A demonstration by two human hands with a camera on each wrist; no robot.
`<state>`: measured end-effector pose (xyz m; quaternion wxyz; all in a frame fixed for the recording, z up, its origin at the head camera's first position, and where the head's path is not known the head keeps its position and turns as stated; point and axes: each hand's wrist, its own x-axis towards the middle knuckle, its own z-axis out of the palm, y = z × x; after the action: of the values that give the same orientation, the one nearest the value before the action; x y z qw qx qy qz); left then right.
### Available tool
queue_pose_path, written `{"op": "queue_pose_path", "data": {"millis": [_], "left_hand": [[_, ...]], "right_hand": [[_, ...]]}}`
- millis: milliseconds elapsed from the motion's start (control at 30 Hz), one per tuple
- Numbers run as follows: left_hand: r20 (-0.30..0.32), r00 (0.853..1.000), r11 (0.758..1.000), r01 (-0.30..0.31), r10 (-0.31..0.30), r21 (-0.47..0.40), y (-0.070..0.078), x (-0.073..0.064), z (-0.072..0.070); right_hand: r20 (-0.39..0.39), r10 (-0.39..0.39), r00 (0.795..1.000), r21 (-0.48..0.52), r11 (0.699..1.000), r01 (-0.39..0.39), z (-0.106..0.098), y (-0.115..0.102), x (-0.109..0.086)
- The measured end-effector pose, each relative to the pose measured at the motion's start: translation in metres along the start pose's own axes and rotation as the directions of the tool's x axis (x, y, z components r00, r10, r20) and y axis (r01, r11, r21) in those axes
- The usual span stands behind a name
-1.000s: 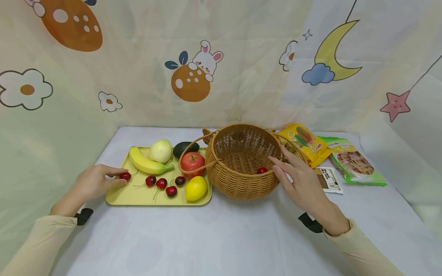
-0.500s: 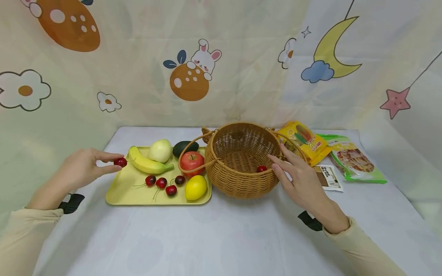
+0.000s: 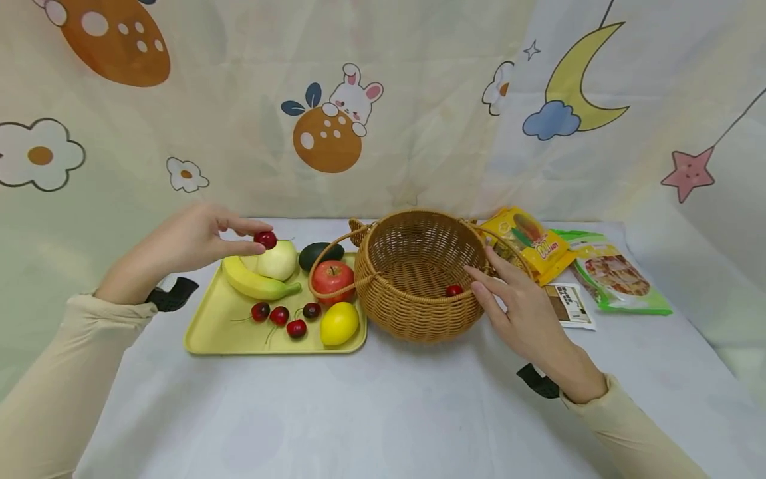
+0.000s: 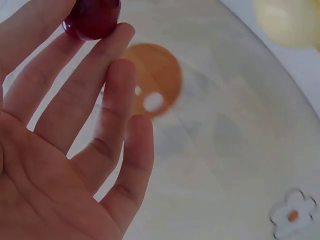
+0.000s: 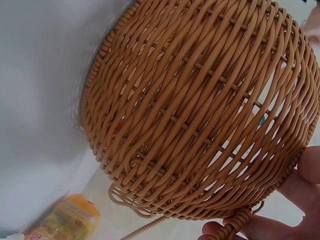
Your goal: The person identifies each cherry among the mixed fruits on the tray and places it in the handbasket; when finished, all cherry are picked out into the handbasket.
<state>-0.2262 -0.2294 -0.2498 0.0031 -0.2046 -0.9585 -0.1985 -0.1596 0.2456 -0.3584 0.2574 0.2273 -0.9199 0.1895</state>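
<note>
Between thumb and fingertips my left hand (image 3: 191, 239) pinches a red cherry (image 3: 265, 239), raised over the back left of the yellow tray (image 3: 209, 336). The left wrist view shows this cherry (image 4: 93, 17) at the fingertips, the other fingers loosely bent. My right hand (image 3: 526, 319) holds the right rim of a wicker basket (image 3: 419, 326), thumb outside and index finger over the edge. One cherry (image 3: 453, 291) lies inside the basket. On the tray are several more cherries (image 3: 278, 316), a banana (image 3: 257, 286), a pale green round fruit (image 3: 278, 261), an apple (image 3: 332, 279) and a lemon (image 3: 339, 324).
A dark avocado-like fruit (image 3: 320, 255) lies at the tray's back edge. Right of the basket are a yellow food packet (image 3: 532, 243), a green-edged packet (image 3: 616, 276) and a small white-and-brown packet (image 3: 571, 306). A basket handle (image 3: 326, 293) overhangs the apple. A printed curtain hangs behind.
My left hand has lifted the cherry off the tray's left side, then carried it up and right over the pale green fruit. The right hand stays at the basket rim.
</note>
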Motion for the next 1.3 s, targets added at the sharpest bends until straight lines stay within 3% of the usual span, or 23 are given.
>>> {"op": "queue_pose_path", "data": {"millis": [167,400,567,800,1033,1300], "left_hand": [[0.089,0.996,0.998,-0.018,0.024,-0.063,0.032,0.035,-0.002],[0.166,0.974,0.984,-0.133,0.151,-0.116,0.061,0.077,0.005],[0.229,0.947,0.969,-0.197,0.228,-0.150,0.080,0.098,0.009],[0.319,0.913,0.962,-0.206,0.254,-0.178,0.113,0.125,0.019],[0.354,0.882,0.945,-0.250,0.312,-0.211,0.139,0.146,0.033],[0.337,0.872,0.932,-0.304,0.356,-0.199,0.161,0.168,0.060]], "right_hand": [[-0.006,-0.007,1.000,0.006,1.000,0.007,0.000,0.000,0.000],[-0.007,-0.011,1.000,0.021,1.000,0.011,0.001,0.001,0.002],[0.002,-0.009,1.000,0.019,1.000,0.009,0.001,0.001,0.002],[0.009,0.004,1.000,0.018,1.000,-0.005,0.000,0.001,0.002],[0.008,0.003,1.000,0.013,1.000,-0.003,0.000,0.001,0.002],[0.008,0.006,1.000,0.009,1.000,-0.007,-0.001,0.001,0.002]]}}
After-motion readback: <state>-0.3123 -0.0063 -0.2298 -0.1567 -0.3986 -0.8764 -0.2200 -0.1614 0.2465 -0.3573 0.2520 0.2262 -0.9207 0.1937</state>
